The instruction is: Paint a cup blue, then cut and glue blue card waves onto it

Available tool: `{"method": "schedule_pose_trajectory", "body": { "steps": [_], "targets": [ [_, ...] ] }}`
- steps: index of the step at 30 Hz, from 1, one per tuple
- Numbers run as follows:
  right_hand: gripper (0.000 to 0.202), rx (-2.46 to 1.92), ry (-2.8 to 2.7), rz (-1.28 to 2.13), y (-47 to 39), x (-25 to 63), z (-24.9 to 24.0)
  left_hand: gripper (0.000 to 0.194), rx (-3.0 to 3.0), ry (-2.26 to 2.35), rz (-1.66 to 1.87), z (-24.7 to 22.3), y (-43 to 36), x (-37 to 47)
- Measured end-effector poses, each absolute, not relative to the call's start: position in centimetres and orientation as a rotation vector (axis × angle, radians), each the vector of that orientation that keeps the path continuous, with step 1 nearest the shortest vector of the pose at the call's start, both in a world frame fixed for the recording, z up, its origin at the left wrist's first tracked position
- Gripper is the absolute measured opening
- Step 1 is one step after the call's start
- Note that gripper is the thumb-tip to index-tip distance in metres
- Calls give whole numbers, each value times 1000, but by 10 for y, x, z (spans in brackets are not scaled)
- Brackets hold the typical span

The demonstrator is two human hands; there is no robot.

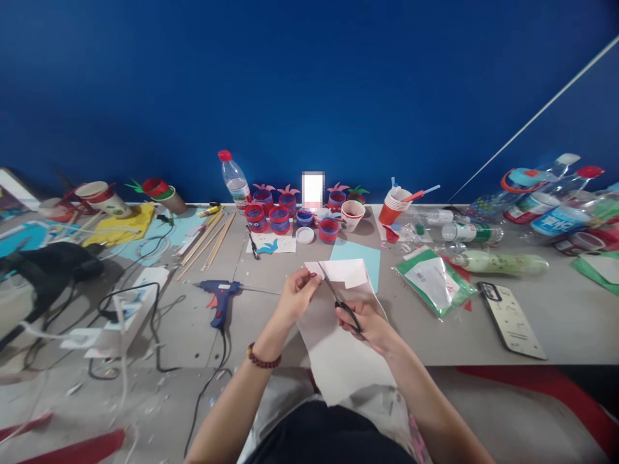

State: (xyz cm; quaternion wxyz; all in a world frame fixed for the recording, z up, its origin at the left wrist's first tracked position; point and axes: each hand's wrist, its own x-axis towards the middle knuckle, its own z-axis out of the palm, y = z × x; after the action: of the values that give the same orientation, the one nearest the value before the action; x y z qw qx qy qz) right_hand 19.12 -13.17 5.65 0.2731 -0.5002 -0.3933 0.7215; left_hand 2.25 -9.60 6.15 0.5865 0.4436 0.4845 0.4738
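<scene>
Black-handled scissors [347, 314] are in my right hand [368, 327], fingers through the handles. Their blades point up and left, over the top part of a large white paper sheet [333, 361]. My left hand [297, 298] pinches white paper by the blade tips; whether this is the sheet's edge or a cut piece I cannot tell. The sheet hangs over the table's front edge toward my lap. Beneath its top end lies light blue paper [365, 258]. A blue glue gun [221, 299] rests left of my left hand.
Red-and-purple ring cups [280, 220], a bottle [235, 183] and paper cups [394, 207] stand along the blue wall. Wooden sticks [210, 241] and a power strip [130, 309] lie left. A plastic packet [435, 280], a phone [512, 320] and several plastic bottles [503, 262] lie right.
</scene>
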Motion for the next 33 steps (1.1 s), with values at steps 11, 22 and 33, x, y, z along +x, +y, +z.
{"method": "schedule_pose_trajectory", "body": {
  "steps": [11,22,33],
  "targets": [
    [53,-1283,-1053,1941,-138,191,42,44,1084,1103,1032,79,-84,15],
    [58,-1313,-997,1909,-135,181,51,42,1094,1121,1032,75,-87,16],
    [55,-1312,-1022,1881,-136,183,39,35,1143,1071,941,76,-79,13]
  ]
}}
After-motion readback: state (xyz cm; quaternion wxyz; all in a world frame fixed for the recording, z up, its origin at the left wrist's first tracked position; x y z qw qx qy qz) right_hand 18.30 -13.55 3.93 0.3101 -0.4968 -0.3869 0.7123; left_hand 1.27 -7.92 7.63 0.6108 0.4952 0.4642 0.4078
